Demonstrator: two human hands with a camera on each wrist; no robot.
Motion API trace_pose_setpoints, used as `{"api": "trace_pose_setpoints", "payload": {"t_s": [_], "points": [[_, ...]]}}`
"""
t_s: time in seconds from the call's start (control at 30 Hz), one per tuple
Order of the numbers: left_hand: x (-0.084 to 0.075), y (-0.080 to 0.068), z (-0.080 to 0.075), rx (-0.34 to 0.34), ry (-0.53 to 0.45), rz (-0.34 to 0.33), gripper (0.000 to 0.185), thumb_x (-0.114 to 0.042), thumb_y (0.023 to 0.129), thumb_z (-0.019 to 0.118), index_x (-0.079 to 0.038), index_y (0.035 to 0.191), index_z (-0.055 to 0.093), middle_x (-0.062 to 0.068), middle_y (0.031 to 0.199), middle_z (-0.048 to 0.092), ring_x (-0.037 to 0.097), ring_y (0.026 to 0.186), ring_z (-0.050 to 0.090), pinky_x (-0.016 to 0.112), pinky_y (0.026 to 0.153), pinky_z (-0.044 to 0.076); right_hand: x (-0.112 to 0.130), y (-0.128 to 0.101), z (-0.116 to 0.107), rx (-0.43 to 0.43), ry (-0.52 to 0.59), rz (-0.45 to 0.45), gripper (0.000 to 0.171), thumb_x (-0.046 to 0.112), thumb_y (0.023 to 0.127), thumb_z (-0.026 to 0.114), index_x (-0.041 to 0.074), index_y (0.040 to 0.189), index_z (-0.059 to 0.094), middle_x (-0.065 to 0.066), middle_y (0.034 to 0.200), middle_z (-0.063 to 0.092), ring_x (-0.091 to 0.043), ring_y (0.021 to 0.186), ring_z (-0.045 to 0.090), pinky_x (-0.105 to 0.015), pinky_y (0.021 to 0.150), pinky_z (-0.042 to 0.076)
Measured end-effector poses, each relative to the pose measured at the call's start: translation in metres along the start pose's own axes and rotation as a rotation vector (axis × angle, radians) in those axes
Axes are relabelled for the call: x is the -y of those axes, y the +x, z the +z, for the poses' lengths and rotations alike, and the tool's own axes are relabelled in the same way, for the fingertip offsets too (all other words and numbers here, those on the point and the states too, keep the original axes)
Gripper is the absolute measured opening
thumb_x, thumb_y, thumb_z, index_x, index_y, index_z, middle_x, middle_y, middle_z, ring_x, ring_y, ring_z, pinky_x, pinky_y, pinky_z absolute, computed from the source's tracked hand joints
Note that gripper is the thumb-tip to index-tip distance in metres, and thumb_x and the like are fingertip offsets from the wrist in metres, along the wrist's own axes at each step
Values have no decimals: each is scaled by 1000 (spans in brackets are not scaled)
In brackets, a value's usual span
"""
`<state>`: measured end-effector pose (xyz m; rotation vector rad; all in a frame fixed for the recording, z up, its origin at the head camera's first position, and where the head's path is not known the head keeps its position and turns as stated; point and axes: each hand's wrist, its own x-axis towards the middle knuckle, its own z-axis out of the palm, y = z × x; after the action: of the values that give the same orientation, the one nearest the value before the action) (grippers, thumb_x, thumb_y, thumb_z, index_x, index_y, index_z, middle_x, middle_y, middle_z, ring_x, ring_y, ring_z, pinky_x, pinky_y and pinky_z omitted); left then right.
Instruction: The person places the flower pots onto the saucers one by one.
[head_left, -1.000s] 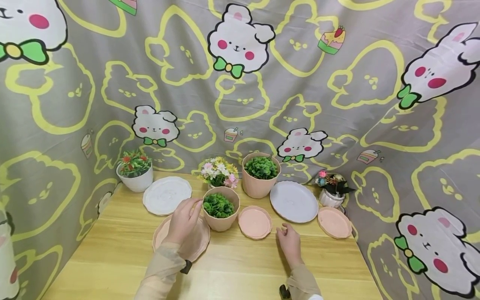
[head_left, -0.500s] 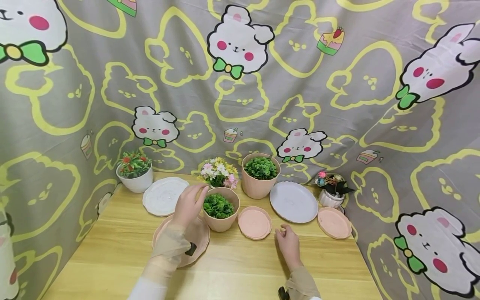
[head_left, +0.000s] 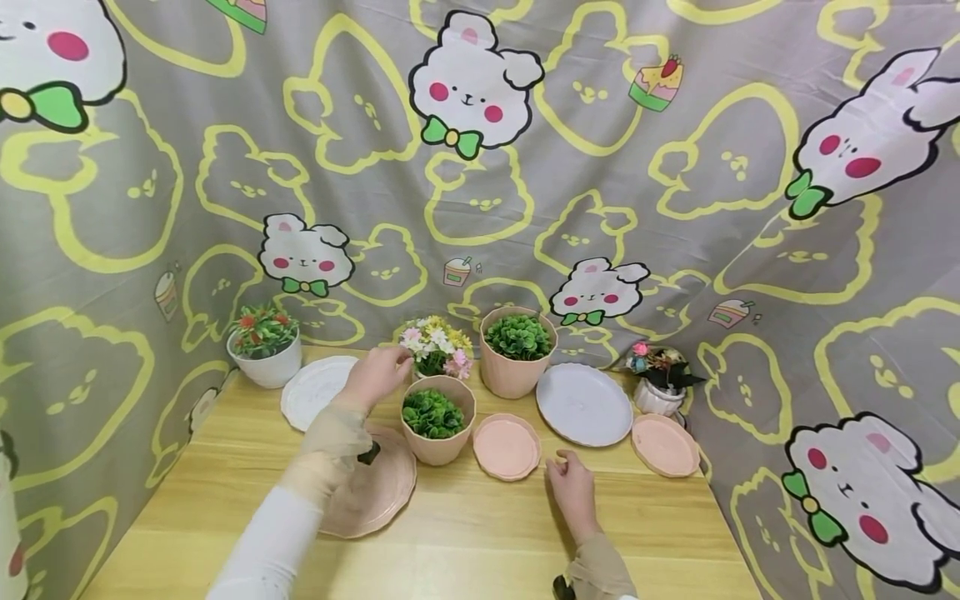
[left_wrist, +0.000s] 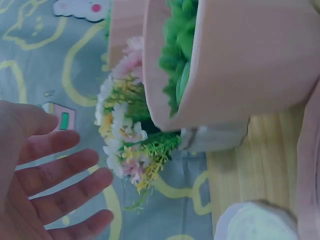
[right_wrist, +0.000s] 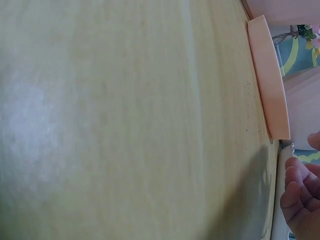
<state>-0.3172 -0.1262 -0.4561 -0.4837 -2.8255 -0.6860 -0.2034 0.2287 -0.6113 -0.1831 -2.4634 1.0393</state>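
left hand (head_left: 382, 375) is reaching toward the flower bouquet pot (head_left: 437, 347) at the back of the wooden table (head_left: 480, 533), fingers (left_wrist: 65, 172) spread and straight, nothing held, just short of the blossoms in the left wrist view. the bouquet is sitting behind the front pink pot (head_left: 438, 427) with green foliage and left of the taller pink pot (head_left: 517, 354); its own small pale pot (left_wrist: 215, 137) is showing only as a sliver under the pink pot's rim in the wrist view. judgement: the flowers are looking artificial, soft and springy, light overall, top-heavy relative to the small base, so grabbing the blooms is likely bending or pulling stems. better hold is the pot body low down, coming in from the left side where there is a gap, thumb and fingers around the wall. the wall is probably smooth and a bit slippery, and the front pink pot is crowding access, so a knock is a risk. right hand (head_left: 573, 487) is resting on the table near the small pink saucer (head_left: 507, 447), fingers loosely curled, holding nothing. also on the table: large pink saucer (head_left: 375, 492) under the left forearm, white plate (head_left: 315, 392), grey plate (head_left: 585, 403).
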Motion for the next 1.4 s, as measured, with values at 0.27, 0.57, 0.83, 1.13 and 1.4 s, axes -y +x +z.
{"api": "trace_pose_setpoints", "payload": {"t_s": [0.27, 0.57, 0.83, 1.13, 1.4], "points": [[20, 27, 0, 301, 65, 26, 21, -17, 98, 54, -10, 92, 72, 10, 85, 68, 16, 62, 51, 31, 57, 40, 1, 2, 3, 69, -39, 62, 26, 8, 84, 72, -7, 105, 66, -4, 67, 64, -9, 61, 54, -27, 59, 49], [28, 43, 24, 462, -24, -4, 25, -13, 98, 53, -3, 112, 71, 21, 126, 63, 37, 110, 63, 48, 91, 54, 1, 2, 6, 60, -37, 57, 25, 9, 83, 72, -6, 103, 67, -3, 65, 62, -8, 58, 50, -26, 57, 48], [38, 54, 42, 495, 11, -66, 36, -20, 97, 55, 2, 124, 64, 23, 139, 54, 40, 125, 54, 50, 100, 48, 0, 1, 10, 63, -17, 55, 25, 9, 83, 72, -6, 102, 67, -2, 64, 61, -7, 58, 49, -24, 57, 46], [45, 64, 57, 465, 11, -78, 34, -22, 91, 60, 5, 112, 62, 19, 96, 68, 28, 81, 63, 38, 72, 51, 1, -1, 12, 68, -22, 65, 24, 10, 83, 72, -5, 102, 68, -1, 63, 61, -7, 56, 49, -25, 58, 47], [48, 69, 68, 474, -18, -122, 57, -28, 90, 66, 9, 127, 46, 16, 94, 64, 27, 84, 64, 40, 75, 52, 5, -3, 13, 77, -27, 47, 24, 8, 84, 72, -7, 102, 67, 0, 61, 58, -4, 54, 45, -21, 53, 43]]}}
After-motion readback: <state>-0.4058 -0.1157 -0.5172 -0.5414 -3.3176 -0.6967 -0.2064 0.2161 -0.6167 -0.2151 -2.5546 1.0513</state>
